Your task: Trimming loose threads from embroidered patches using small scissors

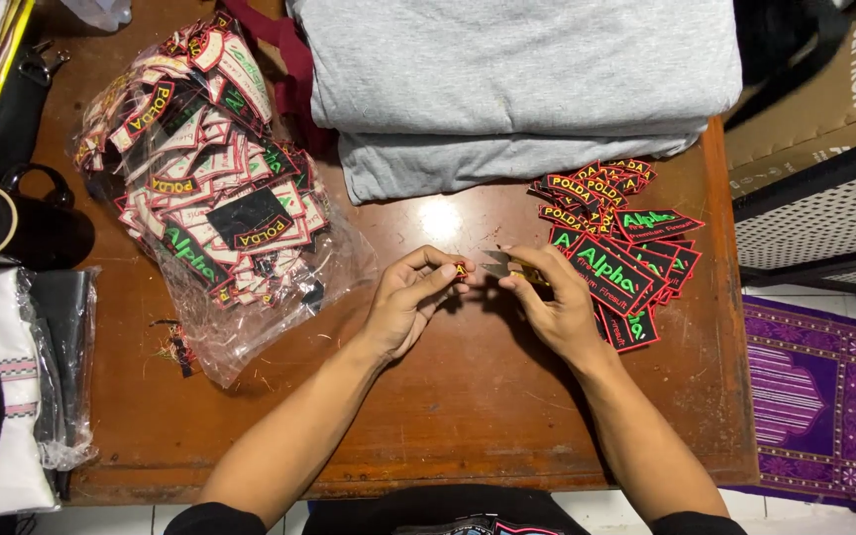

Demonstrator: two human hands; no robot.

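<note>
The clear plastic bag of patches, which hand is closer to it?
Left. The left hand sits just right of the clear plastic bag, near its edge; the right hand is farther right, beside the loose patch pile.

Clear bag of patches left; loose black-red-green patches right.

Embroidered patches, trimming at a wooden table

Left hand pinches a small patch; right hand holds metal snips beside it (frame centre). Bagged patches upper left; loose patches right; folded grey cloth above.

Bright overhead light, table glare, sharp.
</note>
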